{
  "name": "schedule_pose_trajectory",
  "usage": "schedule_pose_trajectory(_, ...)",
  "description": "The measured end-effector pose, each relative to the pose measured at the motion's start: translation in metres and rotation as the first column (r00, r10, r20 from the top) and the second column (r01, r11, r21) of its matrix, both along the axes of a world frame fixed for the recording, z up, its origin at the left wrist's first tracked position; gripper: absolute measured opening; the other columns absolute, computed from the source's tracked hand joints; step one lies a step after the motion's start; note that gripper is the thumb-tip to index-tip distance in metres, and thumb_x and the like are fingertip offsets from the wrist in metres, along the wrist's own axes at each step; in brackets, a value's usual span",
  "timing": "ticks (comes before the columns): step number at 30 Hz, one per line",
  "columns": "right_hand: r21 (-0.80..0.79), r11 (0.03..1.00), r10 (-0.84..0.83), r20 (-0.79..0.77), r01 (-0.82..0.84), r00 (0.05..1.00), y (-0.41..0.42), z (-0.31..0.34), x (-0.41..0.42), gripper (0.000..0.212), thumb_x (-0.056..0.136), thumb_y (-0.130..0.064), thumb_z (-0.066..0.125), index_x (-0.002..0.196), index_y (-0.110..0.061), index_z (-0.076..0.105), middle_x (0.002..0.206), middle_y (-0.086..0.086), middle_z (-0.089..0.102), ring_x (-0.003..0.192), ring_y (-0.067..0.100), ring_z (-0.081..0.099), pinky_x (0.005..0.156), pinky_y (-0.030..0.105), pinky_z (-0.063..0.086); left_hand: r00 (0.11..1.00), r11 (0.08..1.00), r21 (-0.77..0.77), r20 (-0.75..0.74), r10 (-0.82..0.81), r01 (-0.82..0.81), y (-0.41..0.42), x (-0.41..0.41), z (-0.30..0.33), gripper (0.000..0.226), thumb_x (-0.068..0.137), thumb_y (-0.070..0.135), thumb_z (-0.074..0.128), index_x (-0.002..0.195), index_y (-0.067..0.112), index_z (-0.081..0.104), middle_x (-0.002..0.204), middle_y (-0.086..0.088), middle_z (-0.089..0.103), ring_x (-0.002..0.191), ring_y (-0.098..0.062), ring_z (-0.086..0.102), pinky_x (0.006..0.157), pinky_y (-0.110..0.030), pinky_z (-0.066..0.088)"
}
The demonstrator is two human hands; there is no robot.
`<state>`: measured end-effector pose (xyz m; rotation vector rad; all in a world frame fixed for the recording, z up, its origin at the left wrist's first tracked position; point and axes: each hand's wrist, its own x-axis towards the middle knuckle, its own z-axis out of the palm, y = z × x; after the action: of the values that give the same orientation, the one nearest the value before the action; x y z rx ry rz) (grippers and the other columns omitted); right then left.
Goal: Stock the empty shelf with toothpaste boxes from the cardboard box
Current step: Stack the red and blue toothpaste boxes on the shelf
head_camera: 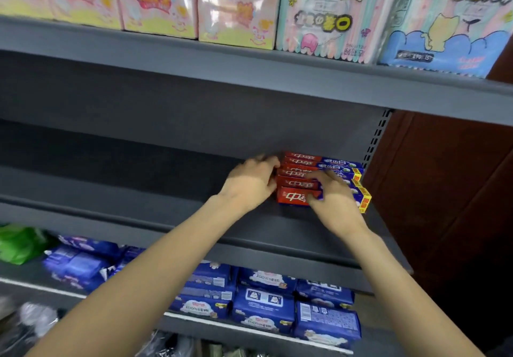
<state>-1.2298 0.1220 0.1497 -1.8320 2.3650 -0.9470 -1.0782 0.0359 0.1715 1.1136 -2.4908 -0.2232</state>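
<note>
2 hands on toothpaste boxes (298, 183) | left hand (251, 183) grips row's left end | right hand (334, 198) grips front

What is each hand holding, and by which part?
Both hold the toothpaste boxes: left hand at their red left ends, right hand over the front boxes' middle.

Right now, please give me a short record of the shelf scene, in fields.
place: grey shelf, right end
stock: toothpaste boxes, red and blue, lying flat in a row against the back
left hand: fingers curled at the left ends of the boxes
right hand: rests on the front boxes
above: pink packs
below: blue packs
cardboard box: not in view
</note>
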Motion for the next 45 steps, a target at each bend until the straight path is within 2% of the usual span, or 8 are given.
schedule_pose_trajectory(4, -0.081, 0.984, 0.154, -0.022, -0.156, 0.988, -0.011, 0.006, 0.073, 0.028, 0.088, -0.012, 0.056, 0.115, -0.018, 0.062, 0.116, 0.004, 0.061, 0.106, 0.02, 0.059, 0.09, 0.032, 0.047, 0.999, 0.919, -0.392, 0.023, 0.042, -0.029, 0.006, 0.066, -0.001, 0.024, 0.08, 0.01, 0.059, 0.102, 0.011, 0.065, 0.096, -0.008, 0.067, 0.089, -0.028, 0.065, 0.074, -0.034, 0.049)
schedule_pose_trajectory(8, -0.108, 0.946, 0.305, -0.014, -0.305, 0.952, -0.021, 0.006, 0.175, 0.021, 0.091, -0.014, 0.053, 0.109, -0.018, 0.062, 0.102, -0.001, 0.06, 0.095, 0.013, 0.057, 0.081, 0.031, 0.049, 0.985, 0.882, -0.443, -0.022, 0.169, -0.161, 0.015, 0.168, -0.007, 0.011, 0.068, 0.018, 0.059, 0.075, 0.013, 0.066, 0.061, -0.001, 0.064, 0.056, -0.024, 0.063, 0.05, -0.028, 0.046)
schedule_pose_trajectory(16, -0.051, 0.841, 0.542, 0.064, -0.539, 0.838, -0.022, -0.028, 0.446, 0.017, 0.087, -0.012, 0.053, 0.099, -0.014, 0.065, 0.098, 0.007, 0.065, 0.093, 0.026, 0.058, 0.08, 0.038, 0.046, 0.858, 0.841, -0.173, -0.085, 0.507, -0.513, 0.064, 0.438, -0.04, 0.022, 0.092, 0.025, 0.046, 0.105, 0.017, 0.061, 0.099, -0.006, 0.069, 0.096, -0.031, 0.062, 0.073, -0.038, 0.048)
schedule_pose_trajectory(20, 0.027, 0.783, 0.615, 0.119, -0.622, 0.78, -0.014, -0.051, 0.577, 0.018, 0.088, -0.015, 0.053, 0.102, -0.013, 0.065, 0.104, 0.009, 0.065, 0.099, 0.029, 0.06, 0.082, 0.038, 0.047, 0.792, 0.79, -0.086, 0.012, 0.611, -0.608, 0.084, 0.565, -0.065, 0.022, 0.094, 0.024, 0.044, 0.106, 0.015, 0.06, 0.093, -0.005, 0.068, 0.089, -0.028, 0.063, 0.058, -0.034, 0.043)
schedule_pose_trajectory(25, 0.128, 0.711, 0.67, 0.173, -0.691, 0.722, -0.014, -0.081, 0.703, 0.022, 0.092, -0.017, 0.05, 0.108, -0.013, 0.064, 0.11, 0.007, 0.064, 0.101, 0.026, 0.06, 0.078, 0.037, 0.05, 0.695, 0.695, 0.021, 0.07, 0.716, -0.719, 0.092, 0.688, -0.096, 0.023, 0.09, 0.025, 0.047, 0.105, 0.014, 0.06, 0.099, -0.008, 0.067, 0.094, -0.031, 0.062, 0.071, -0.038, 0.051)
schedule_pose_trajectory(33, 0.291, 0.569, 0.718, 0.281, -0.77, 0.637, -0.057, -0.131, 0.858, 0.031, 0.085, -0.011, 0.051, 0.114, -0.01, 0.062, 0.119, 0.013, 0.061, 0.111, 0.028, 0.057, 0.09, 0.035, 0.047, 0.578, 0.563, 0.134, 0.247, 0.778, -0.815, 0.06, 0.834, -0.137, 0.026, 0.093, 0.021, 0.045, 0.113, 0.008, 0.056, 0.11, -0.016, 0.062, 0.102, -0.035, 0.06, 0.077, -0.039, 0.047)
schedule_pose_trajectory(40, 0.335, 0.479, 0.742, 0.34, -0.811, 0.578, -0.084, -0.146, 0.956, 0.043, 0.089, -0.011, 0.053, 0.132, -0.009, 0.049, 0.134, 0.01, 0.052, 0.123, 0.024, 0.048, 0.096, 0.028, 0.037, 0.464, 0.469, 0.072, 0.332, 0.821, -0.88, 0.042, 0.949, -0.165, 0.046, 0.09, 0.019, 0.048, 0.133, 0.006, 0.039, 0.136, -0.013, 0.041, 0.127, -0.03, 0.037, 0.102, -0.042, 0.037)
schedule_pose_trajectory(45, 0.409, 0.349, 0.746, 0.423, -0.843, 0.514, -0.081, -0.159, 1.013, 0.054, 0.091, -0.021, 0.056, 0.142, -0.016, 0.038, 0.144, 0.005, 0.041, 0.131, 0.02, 0.04, 0.102, 0.026, 0.032, 0.52, 0.491, 0.19, 0.448, 0.727, -0.85, 0.041, 1.022, -0.18, 0.057, 0.086, 0.026, 0.059, 0.134, 0.005, 0.036, 0.14, -0.015, 0.037, 0.131, -0.032, 0.034, 0.104, -0.04, 0.035)
